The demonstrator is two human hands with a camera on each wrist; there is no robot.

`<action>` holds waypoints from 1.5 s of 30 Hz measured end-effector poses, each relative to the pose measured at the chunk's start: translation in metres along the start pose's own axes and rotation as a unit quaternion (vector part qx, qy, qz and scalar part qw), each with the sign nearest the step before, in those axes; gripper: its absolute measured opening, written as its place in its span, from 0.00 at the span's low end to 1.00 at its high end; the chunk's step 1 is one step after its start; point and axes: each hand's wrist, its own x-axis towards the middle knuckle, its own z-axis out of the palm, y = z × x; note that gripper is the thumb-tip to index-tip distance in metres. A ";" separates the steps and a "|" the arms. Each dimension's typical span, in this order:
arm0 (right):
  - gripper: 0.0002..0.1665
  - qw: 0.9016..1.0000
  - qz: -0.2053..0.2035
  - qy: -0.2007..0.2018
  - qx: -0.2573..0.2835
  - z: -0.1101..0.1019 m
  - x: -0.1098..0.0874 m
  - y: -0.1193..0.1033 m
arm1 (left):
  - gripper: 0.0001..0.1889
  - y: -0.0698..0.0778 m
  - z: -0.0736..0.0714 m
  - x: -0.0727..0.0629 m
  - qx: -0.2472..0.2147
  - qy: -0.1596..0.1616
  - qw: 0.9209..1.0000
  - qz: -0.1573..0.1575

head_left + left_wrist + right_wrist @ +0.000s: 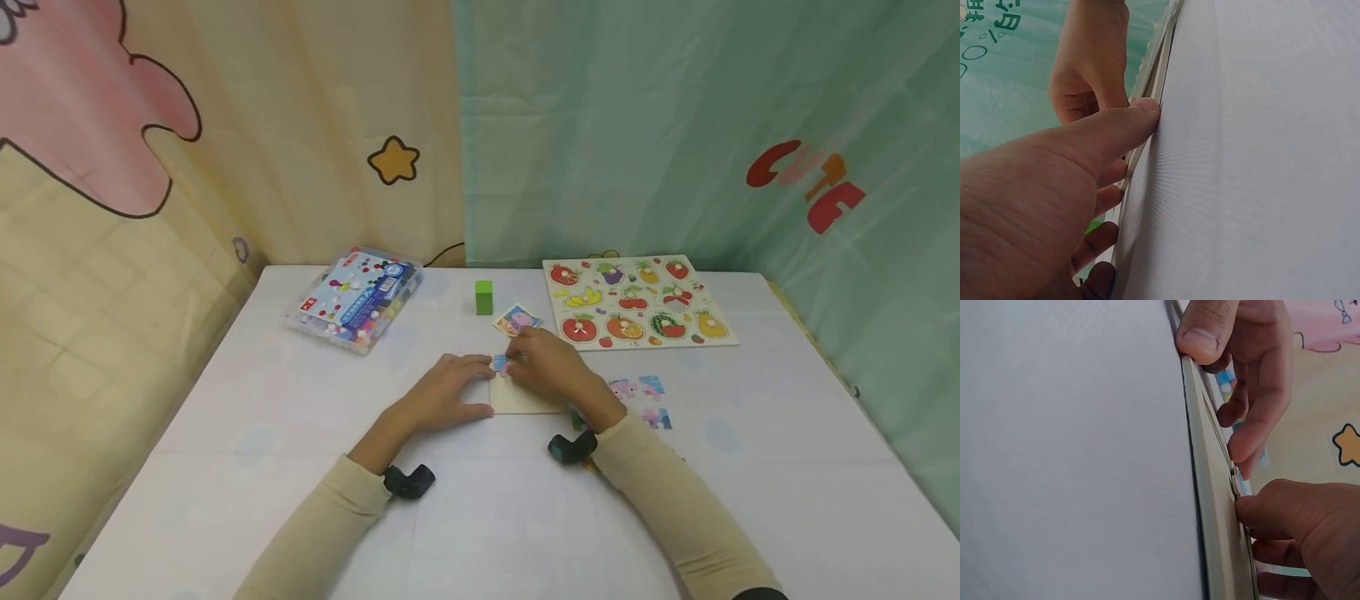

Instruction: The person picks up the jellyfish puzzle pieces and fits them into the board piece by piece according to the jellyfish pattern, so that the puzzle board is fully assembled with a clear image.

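A small pale wooden puzzle board (525,403) lies flat on the table between both hands. My left hand (447,393) touches its left side, thumb at the near corner and fingertips by the far corner. In the right wrist view, that left thumb (1202,339) presses the board's corner. Over the far part of the board my right hand (551,362) pinches a small puzzle piece (501,364), blue and pink, with thumb and bent fingers. That hand partly hides the piece. Beyond the board lies a colourful picture card (517,320).
Loose puzzle pieces (651,386) lie right of the board, some hidden by the right forearm. A green block (483,297) stands behind. A clear case of coloured beads (356,296) sits back left, a fruit puzzle board (637,302) back right. Curtains (600,125) border the table.
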 end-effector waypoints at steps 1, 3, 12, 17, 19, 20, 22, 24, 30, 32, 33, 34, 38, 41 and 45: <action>0.15 1.000 0.000 0.001 -0.002 0.000 0.000 0.000 | 0.30 0.001 -0.001 0.000 -0.002 0.002 1.000 0.000; 0.15 1.000 -0.003 0.003 -0.003 0.001 0.000 -0.001 | 0.30 0.002 -0.002 -0.002 -0.005 0.004 1.000 0.000; 0.15 1.000 0.007 0.002 0.005 0.001 0.000 -0.001 | 0.30 0.002 -0.002 -0.001 -0.003 0.001 1.000 0.000; 0.16 1.000 0.008 0.002 0.009 0.001 0.000 -0.001 | 0.29 0.003 -0.001 -0.001 -0.007 0.003 1.000 0.001; 0.16 1.000 0.008 0.003 0.010 0.001 0.000 -0.001 | 0.29 0.003 -0.002 -0.001 -0.010 0.004 1.000 0.001; 0.16 1.000 0.007 0.003 0.009 0.001 0.000 0.000 | 0.29 0.003 -0.001 -0.001 -0.010 0.003 1.000 0.001; 0.17 1.000 0.006 0.003 0.008 0.001 0.000 0.000 | 0.29 0.003 -0.001 -0.001 -0.011 0.003 1.000 0.001; 0.17 1.000 0.006 0.004 0.007 0.002 0.000 0.000 | 0.29 0.003 -0.002 -0.001 -0.011 0.004 1.000 0.001; 0.17 1.000 0.001 0.008 0.002 0.003 0.000 0.000 | 0.30 0.002 -0.001 -0.001 -0.012 0.004 1.000 0.002; 0.15 1.000 0.002 0.010 0.000 0.004 0.000 0.000 | 0.30 0.001 -0.001 -0.001 -0.012 0.004 1.000 0.004; 0.15 1.000 0.003 0.011 0.000 0.004 0.000 0.000 | 0.30 0.001 -0.001 -0.002 -0.013 0.004 1.000 0.004; 0.15 1.000 0.004 0.012 -0.001 0.004 0.000 0.001 | 0.30 0.002 -0.002 -0.002 -0.013 0.004 1.000 0.004; 0.14 1.000 0.005 0.015 0.001 0.005 0.000 0.001 | 0.30 0.002 -0.002 -0.002 -0.013 0.003 1.000 -0.004; 0.14 1.000 0.008 0.012 0.005 0.005 -0.001 0.000 | 0.30 0.002 -0.002 -0.002 -0.014 0.000 1.000 -0.010; 0.14 1.000 0.012 0.007 0.010 0.005 -0.001 0.000 | 0.30 0.002 -0.002 -0.002 -0.017 -0.002 1.000 -0.012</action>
